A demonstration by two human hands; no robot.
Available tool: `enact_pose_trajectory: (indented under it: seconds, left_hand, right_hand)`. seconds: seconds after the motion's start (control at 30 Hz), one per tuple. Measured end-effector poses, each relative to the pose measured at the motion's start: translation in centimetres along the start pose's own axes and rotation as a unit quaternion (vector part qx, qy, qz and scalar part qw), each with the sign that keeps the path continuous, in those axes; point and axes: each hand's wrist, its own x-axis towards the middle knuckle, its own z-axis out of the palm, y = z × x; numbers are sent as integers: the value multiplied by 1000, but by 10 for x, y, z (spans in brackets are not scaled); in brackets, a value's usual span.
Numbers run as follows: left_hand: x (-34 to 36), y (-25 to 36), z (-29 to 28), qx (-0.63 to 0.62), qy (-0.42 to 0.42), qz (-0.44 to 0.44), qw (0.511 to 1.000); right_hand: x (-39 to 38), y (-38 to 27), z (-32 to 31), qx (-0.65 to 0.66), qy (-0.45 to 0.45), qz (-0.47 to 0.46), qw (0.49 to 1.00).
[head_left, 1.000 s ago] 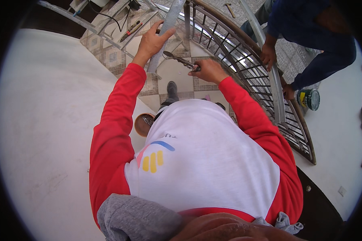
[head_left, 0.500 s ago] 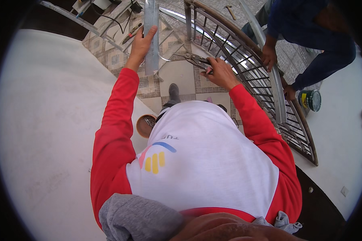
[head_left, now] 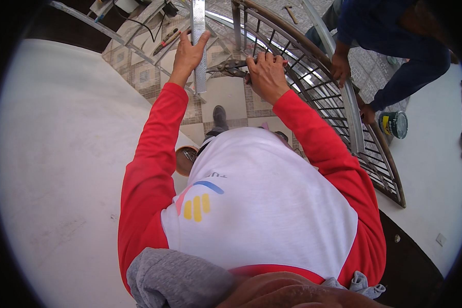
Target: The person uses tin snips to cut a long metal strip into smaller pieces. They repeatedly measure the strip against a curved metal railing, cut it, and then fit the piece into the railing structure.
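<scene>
A long galvanized metal profile [head_left: 199,77] with a dimpled face is held lengthwise in my left hand [head_left: 188,57], fingers wrapped round its left side and thumb across the front. My right hand [head_left: 266,77] is closed on the handles of a pair of tin snips [head_left: 231,66], back of the hand upward. The snips point left, and their jaws reach the profile's right edge; whether they bite into the metal is too small to tell.
A curved railing [head_left: 277,31] runs along the right. Beyond it a co-worker's hand [head_left: 340,69] rests on another metal profile [head_left: 352,110], beside a paint can [head_left: 393,124]. Ladder-like metal legs [head_left: 123,38], red-handled pliers [head_left: 166,42], a hammer [head_left: 290,14] and a brown bowl [head_left: 186,160] also show.
My right hand has turned over and moved up and left with the tin snips. The profile has shifted slightly right and up. The thin curved strip seen by the jaws no longer shows.
</scene>
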Motion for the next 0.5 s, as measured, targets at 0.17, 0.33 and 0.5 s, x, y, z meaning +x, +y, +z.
enact_pose_trajectory:
  seconds: [0.17, 0.33, 0.5]
  left_hand:
    - [6, -17, -2, -132, -53, -42, 989]
    - [1, -28, -31, -375, -269, -97, 882]
    - [-14, -25, -34, -543, -296, -59, 783]
  right_hand:
    - [11, 16, -2, 145, -196, -7, 970]
    - [1, 46, 25, 308, -299, -31, 903]
    - [-22, 49, 62, 533, -342, -24, 774]
